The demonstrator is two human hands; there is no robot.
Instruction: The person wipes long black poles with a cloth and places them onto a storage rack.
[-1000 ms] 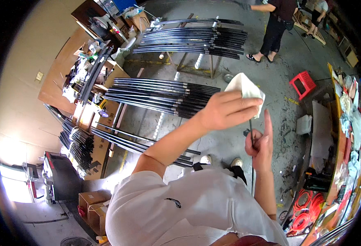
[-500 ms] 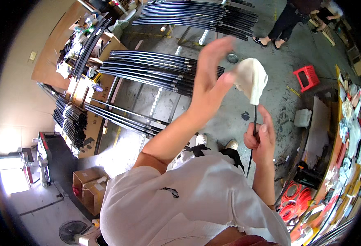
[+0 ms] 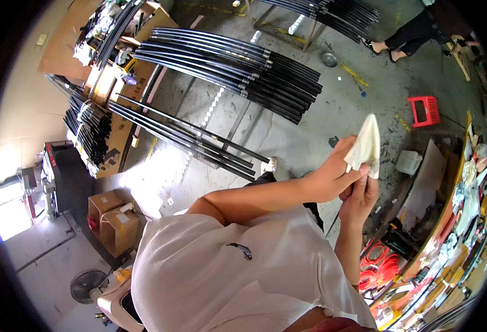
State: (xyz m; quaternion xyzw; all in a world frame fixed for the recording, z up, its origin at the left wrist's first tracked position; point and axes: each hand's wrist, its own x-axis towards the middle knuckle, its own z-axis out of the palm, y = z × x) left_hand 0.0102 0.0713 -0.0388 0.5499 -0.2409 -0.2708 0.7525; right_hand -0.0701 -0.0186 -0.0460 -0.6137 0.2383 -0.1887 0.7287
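My left hand [image 3: 332, 177] reaches across my chest and grips a white cloth [image 3: 365, 145], which stands up from its fingers. My right hand [image 3: 361, 200] sits just beneath, its fingers pressed against the cloth's lower edge and closed on a thin black rod [image 3: 332, 224]. The rod slants down past my white shirt, and its upper end is hidden between the hands and the cloth.
Bundles of long black rods [image 3: 238, 61] lie on metal racks over the concrete floor, with more [image 3: 88, 127] at the left. Also here: a red stool [image 3: 424, 110], cardboard boxes [image 3: 110, 218], a floor fan [image 3: 87, 285], a cluttered bench [image 3: 465, 221], orange coils [image 3: 379, 265], another person's legs [image 3: 409, 39].
Both hands have come down from above and drawn together. The left hand has closed the cloth against the right hand and the rod. My view has tilted, so the racks sit higher.
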